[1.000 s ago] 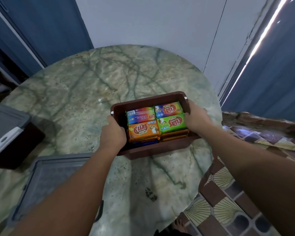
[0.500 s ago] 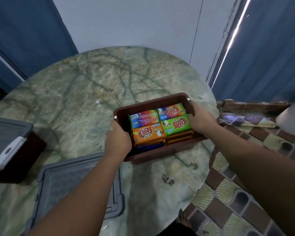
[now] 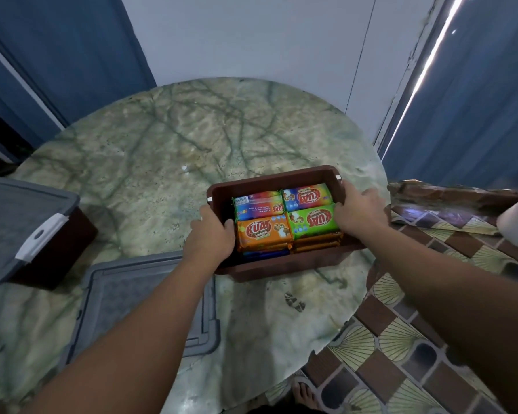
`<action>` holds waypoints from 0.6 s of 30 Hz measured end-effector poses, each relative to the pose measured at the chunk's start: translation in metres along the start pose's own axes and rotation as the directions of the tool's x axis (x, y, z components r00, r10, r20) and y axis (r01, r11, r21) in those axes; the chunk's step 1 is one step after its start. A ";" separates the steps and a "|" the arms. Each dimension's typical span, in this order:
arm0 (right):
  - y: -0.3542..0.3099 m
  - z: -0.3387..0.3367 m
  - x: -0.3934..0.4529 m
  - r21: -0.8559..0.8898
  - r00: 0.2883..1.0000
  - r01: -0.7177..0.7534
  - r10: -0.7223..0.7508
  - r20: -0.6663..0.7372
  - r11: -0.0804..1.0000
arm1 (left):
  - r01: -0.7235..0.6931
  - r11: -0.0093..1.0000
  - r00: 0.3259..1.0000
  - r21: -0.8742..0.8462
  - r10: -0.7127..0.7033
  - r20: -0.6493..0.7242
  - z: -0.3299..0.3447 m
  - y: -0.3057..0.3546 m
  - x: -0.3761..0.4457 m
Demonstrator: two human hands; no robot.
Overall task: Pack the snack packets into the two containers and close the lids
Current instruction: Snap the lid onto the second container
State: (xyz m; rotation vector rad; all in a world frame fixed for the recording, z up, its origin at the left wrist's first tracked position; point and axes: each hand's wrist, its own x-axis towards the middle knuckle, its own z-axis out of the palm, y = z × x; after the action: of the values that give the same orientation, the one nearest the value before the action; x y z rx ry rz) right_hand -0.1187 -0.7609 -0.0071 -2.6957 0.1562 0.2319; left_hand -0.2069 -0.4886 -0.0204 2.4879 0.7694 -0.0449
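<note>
While both hands clamp the brown container [image 3: 281,264], the view has swung left over the last second, and the loose grey lid [image 3: 138,300] now shows almost whole just left of it, where only a corner showed before. The container itself has hardly shifted on the marble table [image 3: 150,162]. Left hand [image 3: 210,238] has its thumb hooked over the container's left wall, fingers wrapped outside; right hand [image 3: 360,211] curls round the right wall, fingertips reaching over the rim. Inside the container, the snack packets [image 3: 284,218] sit four across the top layer, with more stacked beneath: it looks full.

That reads to me as packing done here and lidding next; the grey lid lies within easy reach of the left hand. Further left of the container, at the table's edge, a second container [image 3: 27,231] already wears its grey lid with a white clasp.

Round, green-veined marble is the surface. Beyond the container stands a pale wall with blue curtains on both sides; to its right a patterned cloth [image 3: 431,309] covers something lower, and near it a bare foot [image 3: 304,394] peeks below the table's edge.
</note>
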 end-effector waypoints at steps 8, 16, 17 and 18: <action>-0.088 0.009 -0.033 0.029 0.910 0.329 -0.308 -0.278 0.944 | 0.019 0.997 0.987 -0.074 -0.031 -0.160 -0.054 -0.025 0.018; -0.203 0.060 -0.071 0.292 0.923 0.384 -0.374 -0.093 0.876 | -0.035 0.999 0.987 -0.039 0.029 -0.156 -0.097 -0.102 0.042; -0.214 0.068 -0.075 0.296 0.921 0.387 -0.380 -0.083 0.873 | -0.045 0.999 0.988 -0.025 0.041 -0.150 -0.102 -0.112 0.043; -0.222 0.075 -0.079 0.295 0.920 0.388 -0.384 -0.075 0.873 | -0.052 0.999 0.989 -0.013 0.049 -0.139 -0.106 -0.120 0.044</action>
State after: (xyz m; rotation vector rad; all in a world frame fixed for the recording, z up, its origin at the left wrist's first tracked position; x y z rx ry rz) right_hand -0.1742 -0.5231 0.0305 -2.3546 -0.3201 0.0580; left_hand -0.2470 -0.3298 0.0049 2.5140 0.7593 0.1538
